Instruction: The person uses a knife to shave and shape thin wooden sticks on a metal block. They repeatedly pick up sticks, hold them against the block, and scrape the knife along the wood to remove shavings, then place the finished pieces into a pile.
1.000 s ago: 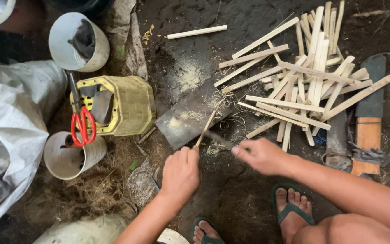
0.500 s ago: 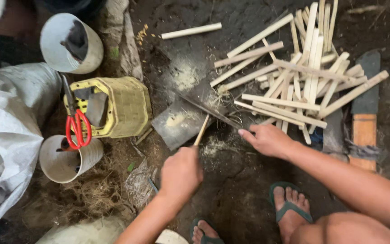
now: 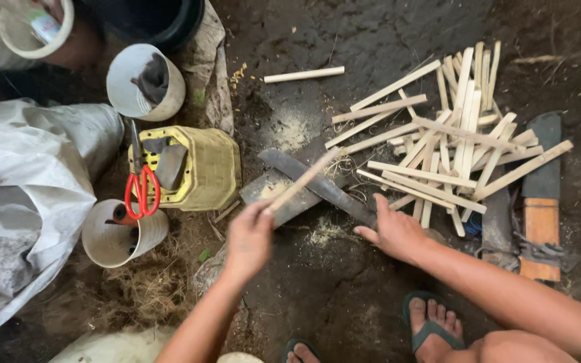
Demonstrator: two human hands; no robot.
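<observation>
At the far left you see a small container [image 3: 44, 25] with a coloured label inside a pale bucket; the label is too blurred to tell more. Below it stand a white cup [image 3: 144, 82] with a grey cloth, a yellow basket [image 3: 206, 168] and, touching its left side, red-handled scissors [image 3: 141, 188] that rest over a second white cup [image 3: 119, 235]. A big white sack [image 3: 25, 202] fills the left edge.

The dirt floor [image 3: 344, 302] is open between your two arms and near your sandal [image 3: 432, 323]. On the right, the pile of split bamboo sticks [image 3: 452, 148] takes much room, and one loose stick [image 3: 304, 74] lies far from it.

Your left hand [image 3: 249, 238] is clenched around the near end of a thin bamboo stick [image 3: 300, 181], which slants up to the right. Your right hand [image 3: 395, 232] grasps the handle of a long dark knife [image 3: 317, 183]; its blade crosses the stick over a flat grey block [image 3: 270, 191], just right of the basket.
</observation>
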